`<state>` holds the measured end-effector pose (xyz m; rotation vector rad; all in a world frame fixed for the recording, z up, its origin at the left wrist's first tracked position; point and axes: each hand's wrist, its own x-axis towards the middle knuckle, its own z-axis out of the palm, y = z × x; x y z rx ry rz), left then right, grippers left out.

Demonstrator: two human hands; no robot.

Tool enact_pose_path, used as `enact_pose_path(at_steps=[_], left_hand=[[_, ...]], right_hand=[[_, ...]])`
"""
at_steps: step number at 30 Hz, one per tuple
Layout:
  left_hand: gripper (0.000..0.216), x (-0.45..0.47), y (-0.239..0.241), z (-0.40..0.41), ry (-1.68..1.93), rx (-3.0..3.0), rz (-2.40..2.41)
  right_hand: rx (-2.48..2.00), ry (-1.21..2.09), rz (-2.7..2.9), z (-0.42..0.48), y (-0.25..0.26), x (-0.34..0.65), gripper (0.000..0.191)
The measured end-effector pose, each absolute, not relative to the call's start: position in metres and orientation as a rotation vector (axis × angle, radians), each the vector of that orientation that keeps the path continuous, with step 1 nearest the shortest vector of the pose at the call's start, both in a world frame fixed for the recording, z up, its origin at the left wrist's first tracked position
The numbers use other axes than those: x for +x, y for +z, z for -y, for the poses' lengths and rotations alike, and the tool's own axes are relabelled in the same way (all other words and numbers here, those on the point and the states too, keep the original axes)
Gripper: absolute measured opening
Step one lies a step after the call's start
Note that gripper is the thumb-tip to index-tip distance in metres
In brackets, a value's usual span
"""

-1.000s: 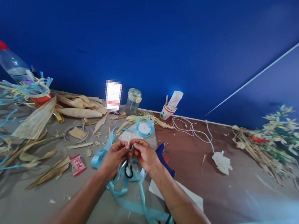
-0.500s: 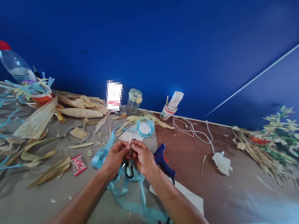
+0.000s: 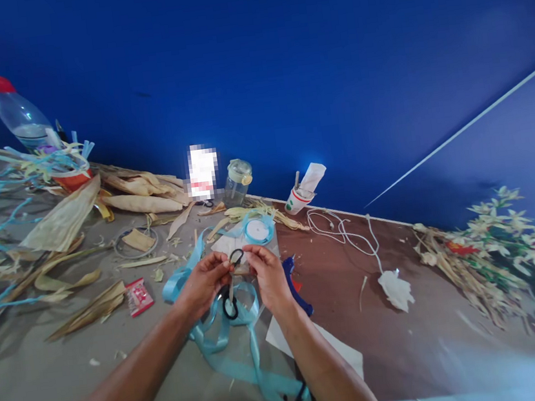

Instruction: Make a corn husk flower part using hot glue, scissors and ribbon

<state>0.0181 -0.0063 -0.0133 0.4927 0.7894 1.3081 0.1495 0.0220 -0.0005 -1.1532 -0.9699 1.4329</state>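
Observation:
My left hand (image 3: pixel 209 280) is closed in a pinch on something small that I cannot make out. To its right, my right hand (image 3: pixel 267 271) has its fingers curled together, its thumb and forefinger near a black loop (image 3: pixel 237 255) that shows between the hands. Whether that loop is held or lies behind the fingers, I cannot tell. Just below the hands, the black handles of scissors (image 3: pixel 230 308) rest among loose light-blue ribbon (image 3: pixel 217 344). A roll of the same ribbon (image 3: pixel 257 230) lies beyond the fingertips.
Right of my right hand lies a blue glue gun (image 3: pixel 299 291). Dry husks (image 3: pixel 143 202), a red packet (image 3: pixel 139 297) and a wire ring (image 3: pixel 136 241) are at left. A jar (image 3: pixel 238 182), a paper cup (image 3: pixel 297 201), a white cable (image 3: pixel 345 236) and flowers (image 3: pixel 521 247) stand or lie farther off.
My hands have drawn slightly apart, the right one shifting right. The black loop shows more clearly between them. A pale thin piece that stuck up from the fingers no longer shows.

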Motion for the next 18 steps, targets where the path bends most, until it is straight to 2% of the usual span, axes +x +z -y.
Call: enact_pose_path(at_steps=[3, 9, 18], left_hand=[[0.023, 0.0170, -0.0136, 0.0063, 1.285, 0.508, -0.775], [0.024, 0.0180, -0.0109, 0.0071, 1.258, 0.541, -0.794], [0.022, 0.0165, -0.0154, 0.0076, 1.259, 0.514, -0.779]], right_hand=[[-1.178, 1.357, 1.161, -0.0248, 0.0004, 0.1553, 0.013], [-1.169, 1.459, 1.340, -0.0248, -0.0047, 0.1516, 0.016], [-1.132, 1.526, 1.143, -0.0228, 0.0031, 0.1491, 0.011]])
